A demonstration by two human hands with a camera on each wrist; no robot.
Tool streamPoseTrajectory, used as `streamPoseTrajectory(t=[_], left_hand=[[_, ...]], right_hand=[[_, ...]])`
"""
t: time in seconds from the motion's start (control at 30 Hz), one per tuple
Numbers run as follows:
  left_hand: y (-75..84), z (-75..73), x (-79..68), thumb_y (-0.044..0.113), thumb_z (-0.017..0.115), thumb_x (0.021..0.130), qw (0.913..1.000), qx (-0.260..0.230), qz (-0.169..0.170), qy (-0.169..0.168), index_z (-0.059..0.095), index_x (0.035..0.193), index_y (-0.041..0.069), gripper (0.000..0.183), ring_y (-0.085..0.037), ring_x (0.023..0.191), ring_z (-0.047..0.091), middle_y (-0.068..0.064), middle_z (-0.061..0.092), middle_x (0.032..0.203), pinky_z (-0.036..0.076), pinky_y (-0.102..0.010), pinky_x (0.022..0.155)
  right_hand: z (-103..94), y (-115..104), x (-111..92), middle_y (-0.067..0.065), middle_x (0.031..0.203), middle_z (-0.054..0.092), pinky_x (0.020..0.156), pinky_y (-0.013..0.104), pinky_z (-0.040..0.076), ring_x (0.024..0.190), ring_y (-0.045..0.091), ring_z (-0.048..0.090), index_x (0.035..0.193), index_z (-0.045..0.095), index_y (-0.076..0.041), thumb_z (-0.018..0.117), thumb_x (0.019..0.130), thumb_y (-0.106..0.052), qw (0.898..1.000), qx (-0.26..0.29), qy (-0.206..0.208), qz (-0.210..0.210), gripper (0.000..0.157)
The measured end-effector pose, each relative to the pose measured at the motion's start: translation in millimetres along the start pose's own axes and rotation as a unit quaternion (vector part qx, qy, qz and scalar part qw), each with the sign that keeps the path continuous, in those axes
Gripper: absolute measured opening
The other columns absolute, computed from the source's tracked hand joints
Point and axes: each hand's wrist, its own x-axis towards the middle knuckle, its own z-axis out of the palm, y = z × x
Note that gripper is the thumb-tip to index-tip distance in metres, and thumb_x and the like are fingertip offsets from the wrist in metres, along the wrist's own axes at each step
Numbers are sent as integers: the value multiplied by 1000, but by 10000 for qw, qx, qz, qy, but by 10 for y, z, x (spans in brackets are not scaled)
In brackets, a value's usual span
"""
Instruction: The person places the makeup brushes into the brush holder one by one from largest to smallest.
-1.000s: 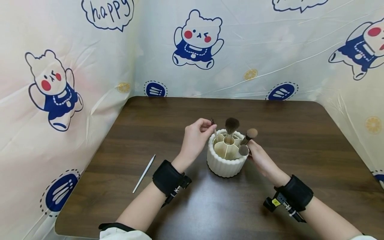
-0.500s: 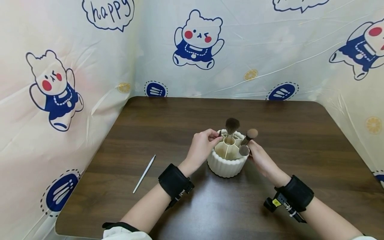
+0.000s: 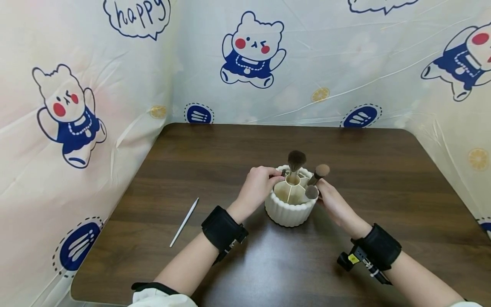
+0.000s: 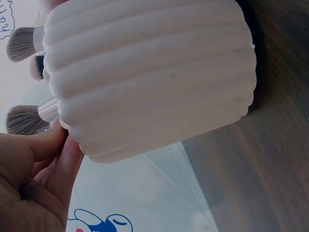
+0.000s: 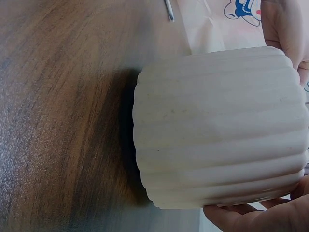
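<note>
A cream, ribbed makeup brush holder (image 3: 288, 209) with a divided inside stands upright on the brown table. At its back left rim, my left hand (image 3: 258, 185) pinches a slim makeup brush (image 3: 283, 172); only its small dark tip shows above the fingers, and the rest is hidden. On the opposite side, my right hand (image 3: 334, 202) steadies the holder, fingers against its wall near the rim. A large fluffy brush (image 3: 297, 160) stands in the middle compartment. Two more brushes lean at the right side, a tan-tipped brush (image 3: 322, 171) and a grey-tipped brush (image 3: 311, 192).
A thin white pen-like stick (image 3: 184, 222) lies on the table (image 3: 215, 149) left of the holder. A curtain (image 3: 307, 55) printed with cartoon bears hangs behind and along both sides of the table.
My left hand has moved right and slightly toward me, bringing the slim brush lower into the holder's back left. During the last half second it barely shifts. My right hand keeps its place.
</note>
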Motion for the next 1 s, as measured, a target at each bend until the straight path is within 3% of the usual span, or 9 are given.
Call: streamPoseTrajectory(t=[0.2,0.33,0.6,0.77,0.9,1.0], left_hand=[[5,-37,-13,14,62,92,9991,275,148,-271,73,106,4,21,-17,93,70,-9,74,103,55,-25,76],[6,-48,-23,13,61,92,9985,319,224,-373,71,110,3,23,-20,102,69,-10,72,108,56,-30,83],[16,-121,-53,18,62,92,9988,366,0,-315,72,111,6,24,-18,97,70,-8,73,108,55,-28,78],[-35,-276,-99,21,64,91,9990,421,-152,62,71,110,6,25,-19,98,70,-8,73,107,55,-33,83],[-153,-514,-177,22,65,90,9964,550,-416,484,71,109,8,24,-20,96,70,-7,74,105,55,-35,82],[-293,-721,-250,23,65,91,9928,682,-693,704,71,108,8,24,-22,93,70,-8,74,103,55,-37,80]], right_hand=[[-5,-2,-5,7,139,31,95,21,36,112,1,40,132,36,-4,17,104,-30,10000,-48,0,-41,43],[-8,-5,0,6,135,34,91,19,39,108,0,42,128,39,-5,18,104,-31,9999,-105,52,-11,41],[-14,-4,-2,7,135,36,91,19,40,105,-3,44,133,36,-3,18,103,-27,9999,-117,12,-46,42],[-8,-10,-7,2,127,38,89,19,40,101,-3,45,127,39,-5,18,103,-28,9999,-98,33,-35,39],[6,-8,-7,-1,122,40,88,19,41,100,-3,46,120,42,-7,20,103,-27,10000,-20,39,-14,34],[10,-10,-9,3,127,40,90,21,40,103,-2,45,122,41,-6,20,103,-28,10000,-8,15,-10,35]])
